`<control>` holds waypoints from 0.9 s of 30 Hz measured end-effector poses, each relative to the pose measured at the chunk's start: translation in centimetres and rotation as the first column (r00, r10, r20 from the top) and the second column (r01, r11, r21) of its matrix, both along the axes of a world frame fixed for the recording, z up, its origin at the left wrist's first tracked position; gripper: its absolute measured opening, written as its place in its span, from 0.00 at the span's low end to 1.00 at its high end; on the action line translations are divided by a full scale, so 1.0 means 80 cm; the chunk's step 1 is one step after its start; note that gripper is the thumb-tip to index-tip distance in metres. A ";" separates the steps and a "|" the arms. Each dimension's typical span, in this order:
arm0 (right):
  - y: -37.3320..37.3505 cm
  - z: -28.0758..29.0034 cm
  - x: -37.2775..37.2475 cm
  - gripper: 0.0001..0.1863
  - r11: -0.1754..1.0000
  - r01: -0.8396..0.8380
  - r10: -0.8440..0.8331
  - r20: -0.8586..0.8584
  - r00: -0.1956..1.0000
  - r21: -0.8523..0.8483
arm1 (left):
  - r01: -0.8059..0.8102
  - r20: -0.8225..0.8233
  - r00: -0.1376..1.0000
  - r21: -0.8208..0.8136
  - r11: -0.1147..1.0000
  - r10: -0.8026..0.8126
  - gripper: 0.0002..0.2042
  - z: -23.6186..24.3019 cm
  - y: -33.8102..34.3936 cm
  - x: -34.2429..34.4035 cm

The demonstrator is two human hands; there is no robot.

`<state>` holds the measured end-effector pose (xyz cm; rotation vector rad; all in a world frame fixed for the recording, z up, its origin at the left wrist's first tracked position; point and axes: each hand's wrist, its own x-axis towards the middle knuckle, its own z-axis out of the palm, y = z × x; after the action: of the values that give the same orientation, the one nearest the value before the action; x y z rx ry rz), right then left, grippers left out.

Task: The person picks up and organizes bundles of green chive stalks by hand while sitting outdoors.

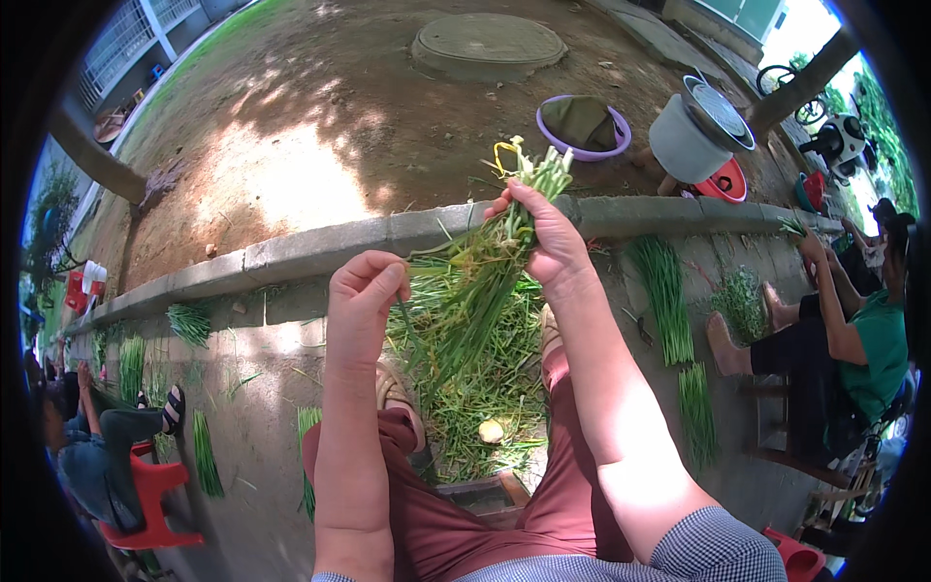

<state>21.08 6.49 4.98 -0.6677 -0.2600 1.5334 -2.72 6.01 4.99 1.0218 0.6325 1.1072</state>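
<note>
A bunch of chives (485, 276), long green leaves with some yellowed ones, is in my right hand (551, 228). Its pale stem ends point up and away from me, and a yellow strip (504, 153) loops out near them. To its left, my left hand (367, 291) pinches what looks like a single thin chive leaf (405, 315), which hangs down beside the bunch. Below both hands, loose green leaves and trimmings (475, 407) cover the ground between my feet. A pale yellowish round piece (492, 431) lies on them.
A stone kerb (320, 242) runs across ahead. Sorted chive bundles (664, 301) lie right and left. Beyond the kerb are a purple basin (626, 131) and a white bucket (679, 141). One person (868, 330) sits at right, another on a red stool (160, 495) at left.
</note>
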 end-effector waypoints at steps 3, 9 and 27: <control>0.001 -0.003 0.020 0.06 0.998 0.056 -0.056 -0.052 0.997 -0.006 | -0.021 0.280 0.960 -0.019 1.000 0.025 0.03 0.005 0.005 -0.013; 0.004 -0.006 0.047 0.06 0.990 0.130 -0.130 -0.004 0.992 0.052 | -0.005 0.611 0.792 0.003 1.000 0.002 0.05 0.011 0.021 -0.057; 0.010 -0.010 0.061 0.05 0.965 0.261 -0.262 0.036 0.964 0.020 | 0.788 -0.914 0.333 0.134 0.601 -0.232 0.11 0.008 -0.025 -0.015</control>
<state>25.93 7.29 4.21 -0.6907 -0.2031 1.2655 -3.95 3.99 5.67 2.1971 0.5969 0.0389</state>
